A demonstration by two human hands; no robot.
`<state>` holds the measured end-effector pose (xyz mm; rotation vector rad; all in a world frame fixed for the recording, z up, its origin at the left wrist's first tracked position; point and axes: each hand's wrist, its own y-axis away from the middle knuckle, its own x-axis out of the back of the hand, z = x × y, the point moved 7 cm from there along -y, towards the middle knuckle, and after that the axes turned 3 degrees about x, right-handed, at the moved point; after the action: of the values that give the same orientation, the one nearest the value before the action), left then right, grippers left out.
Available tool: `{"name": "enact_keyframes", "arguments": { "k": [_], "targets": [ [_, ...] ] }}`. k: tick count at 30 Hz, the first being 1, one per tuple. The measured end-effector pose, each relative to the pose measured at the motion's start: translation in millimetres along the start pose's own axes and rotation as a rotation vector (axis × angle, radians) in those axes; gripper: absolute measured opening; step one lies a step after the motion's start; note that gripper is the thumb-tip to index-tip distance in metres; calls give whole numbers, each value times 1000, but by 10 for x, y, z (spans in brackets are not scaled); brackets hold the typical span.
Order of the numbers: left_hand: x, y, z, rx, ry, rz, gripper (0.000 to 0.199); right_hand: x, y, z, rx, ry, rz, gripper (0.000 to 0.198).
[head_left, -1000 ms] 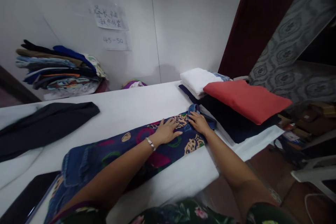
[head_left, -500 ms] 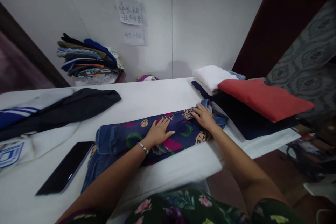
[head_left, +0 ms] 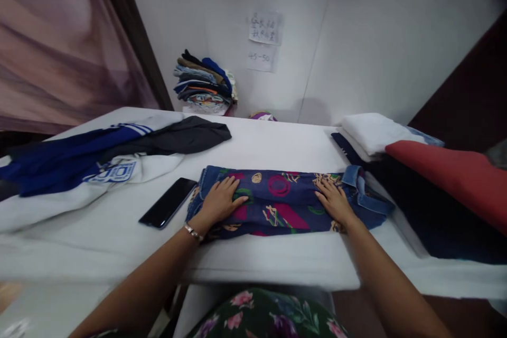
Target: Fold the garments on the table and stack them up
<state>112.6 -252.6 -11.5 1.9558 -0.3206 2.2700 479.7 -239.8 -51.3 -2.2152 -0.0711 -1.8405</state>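
Observation:
A patterned denim shirt (head_left: 293, 206), navy with magenta, green and tan shapes, lies folded into a long strip on the white table. Its blue collar (head_left: 358, 187) points right. My left hand (head_left: 219, 200), with a metal bracelet at the wrist, rests flat on the shirt's left end, fingers spread. Over near the collar, my right hand (head_left: 332, 199) presses flat with its fingers apart. Just left of the shirt lies a dark phone (head_left: 168, 203).
Loose blue, black and white garments (head_left: 119, 153) spread across the left. On the right are folded clothes: a white one (head_left: 370, 129), a red one (head_left: 455, 171) and black ones (head_left: 428, 206). A tall clothes stack (head_left: 204, 84) stands by the wall below paper notes (head_left: 263, 39).
My view has turned left, showing more of the left garments. My left hand has slid to the shirt's left end, and the shirt now lies straighter. My right hand stays near the collar.

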Motion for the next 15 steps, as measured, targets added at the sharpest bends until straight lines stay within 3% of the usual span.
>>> {"name": "enact_keyframes", "arguments": {
  "k": [3, 8, 12, 15],
  "targets": [
    [-2, 133, -145, 21, 35, 61, 65, -58, -3, 48, -7, 3, -7, 50],
    [-53, 139, -109, 21, 44, 62, 68, 47, -47, 40, -50, -82, 32, 48],
    [-56, 140, -108, 16, 65, 49, 70, 369, -151, -450, 81, -205, 155, 50],
    [-33, 163, -107, 21, 93, 39, 69, 407, -228, -1026, 206, -245, 126, 50]
  ]
}}
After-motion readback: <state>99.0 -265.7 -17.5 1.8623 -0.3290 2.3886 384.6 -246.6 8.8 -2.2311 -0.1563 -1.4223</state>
